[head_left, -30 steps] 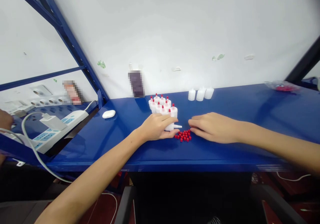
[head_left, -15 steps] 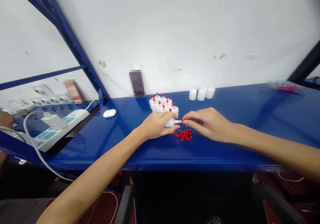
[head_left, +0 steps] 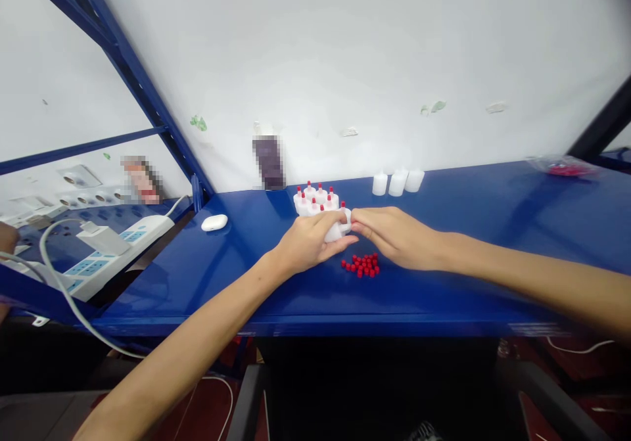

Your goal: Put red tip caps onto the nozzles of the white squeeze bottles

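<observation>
My left hand (head_left: 308, 240) grips a small white squeeze bottle (head_left: 334, 232) between thumb and fingers, tilted with its nozzle end toward the right. At that end, my right hand (head_left: 394, 234) is closed in a pinch, its fingertips covering the nozzle tip and the red cap on it. Just behind my left hand, several white bottles with red caps (head_left: 315, 203) stand upright in a tight group. Loose red caps (head_left: 363, 265) lie in a pile on the blue table (head_left: 296, 296), in front of both hands.
White bottles without red caps (head_left: 397, 183) stand near the wall. A clear bag with red contents (head_left: 564, 167) lies at the far right. To the left are a white earbud case (head_left: 214, 223), a power strip (head_left: 101, 257) with cables and a blue metal frame (head_left: 140, 92).
My right hand has moved slightly left and up, closer to the left hand, and turned so its fingers now hide the nozzle and cap. The bottle has risen a little.
</observation>
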Tool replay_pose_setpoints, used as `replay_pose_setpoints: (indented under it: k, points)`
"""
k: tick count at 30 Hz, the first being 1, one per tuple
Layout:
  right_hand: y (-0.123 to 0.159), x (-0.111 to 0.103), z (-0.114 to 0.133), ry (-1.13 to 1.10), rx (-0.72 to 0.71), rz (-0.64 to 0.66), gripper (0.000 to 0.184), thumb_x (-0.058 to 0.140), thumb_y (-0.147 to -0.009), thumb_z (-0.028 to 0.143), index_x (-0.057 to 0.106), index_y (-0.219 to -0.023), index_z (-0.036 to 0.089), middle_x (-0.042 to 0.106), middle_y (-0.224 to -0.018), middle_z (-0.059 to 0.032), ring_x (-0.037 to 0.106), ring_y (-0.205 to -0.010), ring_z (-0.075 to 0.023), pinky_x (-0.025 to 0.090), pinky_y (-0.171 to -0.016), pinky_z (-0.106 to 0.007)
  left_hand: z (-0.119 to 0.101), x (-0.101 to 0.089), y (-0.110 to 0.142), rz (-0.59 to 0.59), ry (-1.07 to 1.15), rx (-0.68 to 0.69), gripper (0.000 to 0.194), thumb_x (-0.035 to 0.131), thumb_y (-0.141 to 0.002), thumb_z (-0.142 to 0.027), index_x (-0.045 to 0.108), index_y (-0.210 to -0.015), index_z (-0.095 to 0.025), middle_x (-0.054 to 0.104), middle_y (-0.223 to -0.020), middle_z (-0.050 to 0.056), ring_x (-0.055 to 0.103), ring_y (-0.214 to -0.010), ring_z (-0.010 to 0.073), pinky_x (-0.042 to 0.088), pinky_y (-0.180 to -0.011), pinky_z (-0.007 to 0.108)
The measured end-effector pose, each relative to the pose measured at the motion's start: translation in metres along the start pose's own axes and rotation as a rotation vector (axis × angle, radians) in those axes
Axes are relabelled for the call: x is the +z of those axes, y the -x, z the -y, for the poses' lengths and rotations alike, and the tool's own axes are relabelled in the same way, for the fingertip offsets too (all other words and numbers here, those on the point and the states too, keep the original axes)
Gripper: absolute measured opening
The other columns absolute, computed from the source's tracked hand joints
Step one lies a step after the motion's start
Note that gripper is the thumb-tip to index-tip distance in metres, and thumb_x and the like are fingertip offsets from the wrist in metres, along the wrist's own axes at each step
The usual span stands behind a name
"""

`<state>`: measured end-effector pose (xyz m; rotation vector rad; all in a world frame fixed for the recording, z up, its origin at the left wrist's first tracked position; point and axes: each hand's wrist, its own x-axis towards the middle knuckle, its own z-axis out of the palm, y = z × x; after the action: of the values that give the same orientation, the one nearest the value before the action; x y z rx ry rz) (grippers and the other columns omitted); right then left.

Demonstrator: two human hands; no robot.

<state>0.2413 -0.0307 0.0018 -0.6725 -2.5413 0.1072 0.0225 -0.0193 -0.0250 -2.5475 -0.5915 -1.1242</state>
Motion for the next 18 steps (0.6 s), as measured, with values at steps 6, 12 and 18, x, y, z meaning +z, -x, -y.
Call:
replay_pose_setpoints:
  k: [6,12,18]
  points:
    - [-0.006,0.002,0.004,-0.244,0.168,0.038,0.033,0.029,-0.104,0.035,0.051,-0.085,0.019,0.059,-0.074,-0.0015,0.047,-0.063,-0.0142,0.035,-0.063,-0.029,0.001,0.001,-0.001,-0.033,-0.103,0.045,0.037,0.058,-0.094,-0.042,0.058,-0.112,-0.010,0.075,-0.094,0.011,0.074,-0.080,0.0180,0.058,-0.068,0.025]
    - [0.002,-0.002,0.007,-0.392,0.223,0.054,0.037,0.029,-0.104,0.040,0.051,-0.083,0.019,0.058,-0.078,-0.0016,0.050,-0.070,-0.0148,0.038,-0.069,-0.030,0.000,0.001,-0.002,0.030,-0.083,0.056,0.051,0.053,-0.094,-0.052,0.053,-0.124,-0.011,0.073,-0.109,0.014,0.074,-0.092,0.0206,0.060,-0.076,0.029]
    - [0.009,-0.031,-0.029,-0.346,0.351,0.098,0.038,0.036,-0.100,0.044,0.041,-0.071,0.020,0.038,-0.065,0.0034,0.039,-0.061,-0.0124,0.033,-0.062,-0.029,0.002,-0.009,0.001,0.264,-0.127,0.009,0.046,0.045,-0.100,-0.046,0.053,-0.131,-0.014,0.074,-0.102,0.011,0.073,-0.083,0.0190,0.057,-0.071,0.028]
